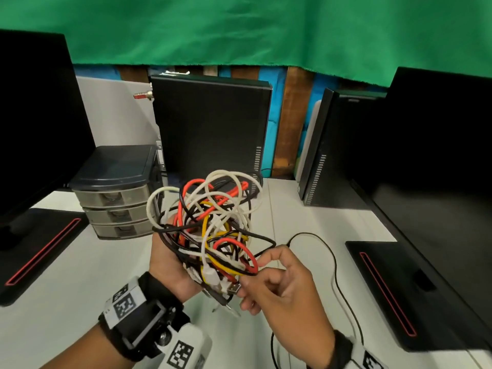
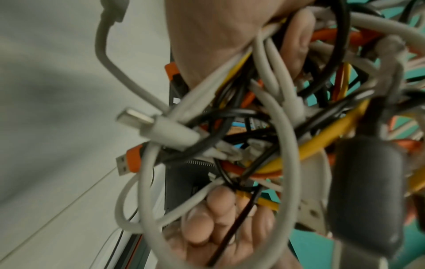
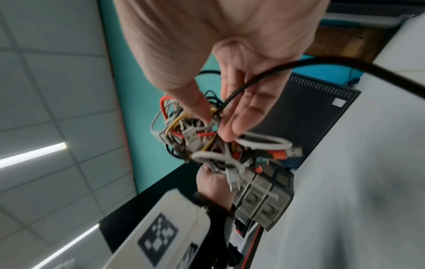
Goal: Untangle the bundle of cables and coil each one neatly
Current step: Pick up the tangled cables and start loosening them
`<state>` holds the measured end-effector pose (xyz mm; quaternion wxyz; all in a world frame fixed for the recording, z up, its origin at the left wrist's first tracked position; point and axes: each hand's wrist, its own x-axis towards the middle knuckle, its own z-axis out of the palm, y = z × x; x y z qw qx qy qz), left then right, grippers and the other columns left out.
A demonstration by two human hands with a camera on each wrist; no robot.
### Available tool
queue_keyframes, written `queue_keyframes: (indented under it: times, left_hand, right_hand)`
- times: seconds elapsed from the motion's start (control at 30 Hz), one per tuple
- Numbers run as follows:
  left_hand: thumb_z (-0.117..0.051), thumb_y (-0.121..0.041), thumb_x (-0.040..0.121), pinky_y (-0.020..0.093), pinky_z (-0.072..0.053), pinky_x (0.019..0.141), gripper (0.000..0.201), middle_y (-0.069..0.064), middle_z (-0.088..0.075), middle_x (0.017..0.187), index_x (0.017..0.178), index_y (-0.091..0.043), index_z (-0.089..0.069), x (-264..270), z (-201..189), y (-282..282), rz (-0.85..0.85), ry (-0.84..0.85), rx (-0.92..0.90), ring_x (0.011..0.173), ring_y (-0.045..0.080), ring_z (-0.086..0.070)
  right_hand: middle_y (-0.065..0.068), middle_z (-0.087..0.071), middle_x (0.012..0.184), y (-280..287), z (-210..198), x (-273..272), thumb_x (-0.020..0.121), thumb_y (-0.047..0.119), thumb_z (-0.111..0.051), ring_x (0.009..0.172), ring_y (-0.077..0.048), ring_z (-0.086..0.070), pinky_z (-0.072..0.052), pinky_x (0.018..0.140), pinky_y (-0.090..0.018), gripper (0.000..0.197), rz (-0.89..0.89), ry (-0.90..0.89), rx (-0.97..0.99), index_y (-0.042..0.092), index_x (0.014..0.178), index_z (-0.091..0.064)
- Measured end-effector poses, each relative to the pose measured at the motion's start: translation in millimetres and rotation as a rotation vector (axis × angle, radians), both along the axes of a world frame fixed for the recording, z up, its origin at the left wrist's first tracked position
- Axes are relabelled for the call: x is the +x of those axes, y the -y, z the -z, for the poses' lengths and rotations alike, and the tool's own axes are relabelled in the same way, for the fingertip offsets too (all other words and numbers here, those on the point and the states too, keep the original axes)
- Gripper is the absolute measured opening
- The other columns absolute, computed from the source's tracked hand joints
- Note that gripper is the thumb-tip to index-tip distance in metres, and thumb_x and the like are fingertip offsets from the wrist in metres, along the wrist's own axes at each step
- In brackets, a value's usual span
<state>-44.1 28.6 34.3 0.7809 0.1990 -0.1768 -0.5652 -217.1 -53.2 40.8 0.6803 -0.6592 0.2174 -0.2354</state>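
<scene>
Cable bundle held above the worktop, untangling barely begun.

The left hand (image 1: 170,265) cups the bundle (image 1: 210,225) from below, fingers curled round its underside; white, red, yellow and black cables loop up and away from the palm, still knotted together, and no finished coil is in view. To its right, the right hand (image 1: 277,280) pinches a black cable (image 1: 314,235) at the bundle's near edge; this strand trails rightward in an arc down to the worktop (image 1: 80,288), so it seems the first being drawn out, and every cable is left to coil. Beyond the left hand stands a drawer unit (image 1: 117,193); black computer cases, monitors and a green cloth lie beyond both.
</scene>
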Motion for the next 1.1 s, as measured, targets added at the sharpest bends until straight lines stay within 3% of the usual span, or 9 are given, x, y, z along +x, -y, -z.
queue_keyframes:
  times: [0.07, 0.17, 0.27, 0.43, 0.6, 0.77, 0.9, 1.0, 1.1]
  left_hand:
    - [-0.04, -0.059, 0.099, 0.058, -0.019, 0.117, 0.078, 0.028, -0.038, 0.152, 0.151, -0.001, -0.033, 8, 2, -7, -0.088, 0.006, 0.114, 0.143, 0.043, -0.034]
    - [-0.056, -0.062, 0.092, 0.057, -0.019, 0.118, 0.086, 0.019, -0.041, 0.153, 0.155, -0.01, -0.027, 11, 6, -1, -0.05, 0.044, 0.114, 0.145, 0.039, -0.033]
    - [-0.017, -0.056, 0.103, 0.052, -0.006, 0.121, 0.073, 0.02, -0.031, 0.159, 0.155, -0.006, -0.029, 21, 16, 2, -0.008, 0.078, -0.018, 0.149, 0.035, -0.024]
    - [-0.073, -0.032, 0.074, 0.046, -0.055, 0.092, 0.048, 0.019, -0.069, 0.111, 0.112, -0.004, -0.068, 0, 19, 13, 0.091, 0.052, 0.228, 0.099, 0.035, -0.067]
    - [-0.083, -0.023, 0.064, 0.042, -0.047, 0.085, 0.044, 0.012, -0.054, 0.096, 0.099, -0.011, -0.058, 6, 32, 12, 0.136, 0.041, 0.402, 0.085, 0.028, -0.052]
    - [-0.061, -0.027, 0.087, 0.033, -0.044, 0.076, 0.015, 0.01, -0.058, 0.086, 0.091, -0.014, -0.058, 12, 27, 16, 0.116, 0.038, 0.384, 0.073, 0.019, -0.049]
    - [-0.035, -0.026, 0.1, 0.042, -0.057, 0.083, 0.042, 0.023, -0.071, 0.097, 0.105, 0.005, -0.063, 34, 5, 6, 0.128, 0.047, 0.17, 0.088, 0.036, -0.07]
    - [-0.044, -0.026, 0.091, 0.03, -0.058, 0.054, 0.035, 0.011, -0.065, 0.064, 0.073, -0.007, -0.069, 61, -4, -4, -0.106, 0.092, 0.239, 0.056, 0.022, -0.065]
    - [-0.047, -0.037, 0.094, 0.039, -0.058, 0.078, 0.03, 0.007, -0.067, 0.087, 0.101, -0.016, -0.068, 86, -3, -14, -0.256, 0.103, 0.198, 0.082, 0.023, -0.063]
  right_hand:
    - [-0.018, -0.073, 0.075, 9, -3, -3, 0.086, 0.0, -0.066, 0.065, -0.025, -0.066, -0.051, 0.06, -0.033, 0.022, -0.061, -0.01, 0.002, 0.003, 0.098, -0.048]
    - [-0.019, -0.073, 0.076, 27, -5, -6, 0.077, 0.016, -0.058, 0.067, -0.026, -0.065, -0.049, 0.063, -0.037, 0.016, 0.049, 0.036, -0.002, 0.001, 0.081, -0.058]
    - [-0.011, -0.073, 0.076, 39, -6, -5, 0.086, 0.038, -0.072, 0.069, -0.019, -0.063, -0.05, 0.064, -0.031, 0.037, 0.165, 0.018, -0.096, 0.002, 0.076, -0.071]
    - [-0.005, -0.07, 0.077, 45, -1, -1, 0.087, 0.028, -0.069, 0.07, -0.012, -0.056, -0.046, 0.059, -0.026, 0.014, 0.035, -0.067, -0.1, 0.021, 0.085, -0.08]
    - [-0.009, -0.067, 0.077, 71, -6, -5, 0.097, 0.009, -0.057, 0.069, -0.019, -0.057, -0.042, 0.054, -0.025, 0.02, 0.133, -0.107, -0.109, 0.01, 0.083, -0.072]
    - [-0.004, -0.052, 0.059, 125, -26, -30, 0.104, 0.016, -0.045, 0.06, -0.026, -0.063, -0.053, 0.063, -0.034, 0.024, 0.244, -0.025, 0.168, 0.011, 0.081, -0.052]
    - [0.0, -0.037, 0.055, 143, -29, -49, 0.102, 0.017, -0.043, 0.052, -0.017, -0.046, -0.047, 0.057, -0.029, 0.026, 0.246, 0.002, 0.242, 0.014, 0.077, -0.049]
    - [0.002, -0.038, 0.056, 157, -43, -58, 0.104, 0.019, -0.042, 0.052, -0.014, -0.046, -0.042, 0.06, -0.03, 0.026, 0.321, 0.049, 0.191, 0.014, 0.081, -0.053]
    - [-0.004, -0.063, 0.069, 164, -50, -55, 0.103, 0.019, -0.047, 0.067, -0.019, -0.066, -0.049, 0.066, -0.034, 0.019, 0.419, -0.009, 0.04, 0.011, 0.093, -0.061]
